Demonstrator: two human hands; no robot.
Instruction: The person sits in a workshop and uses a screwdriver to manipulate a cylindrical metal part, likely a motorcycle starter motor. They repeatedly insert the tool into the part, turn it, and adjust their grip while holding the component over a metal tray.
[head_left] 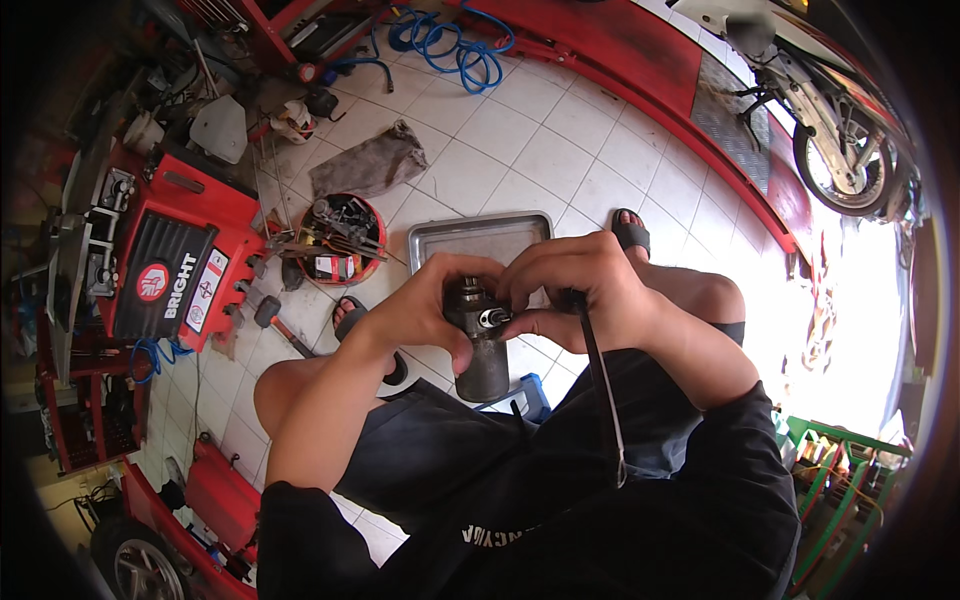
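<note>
My left hand is closed around a dark cylindrical metal part that looks like a starter motor, held upright above my lap. A small white ringed fitting sticks out of its side. My right hand meets the left at the top of the cylinder, its thumb and fingers pinching beside that fitting. The same hand grips a screwdriver, whose long thin shaft points back toward my body. Its handle is mostly hidden in the palm. Beyond my hands, a grey metal tray lies on the floor.
Left of the tray stands a red tub of tools and parts, near a cloth and a hammer. A red machine is at the left. Blue hose coils at the back. A motorcycle stands back right.
</note>
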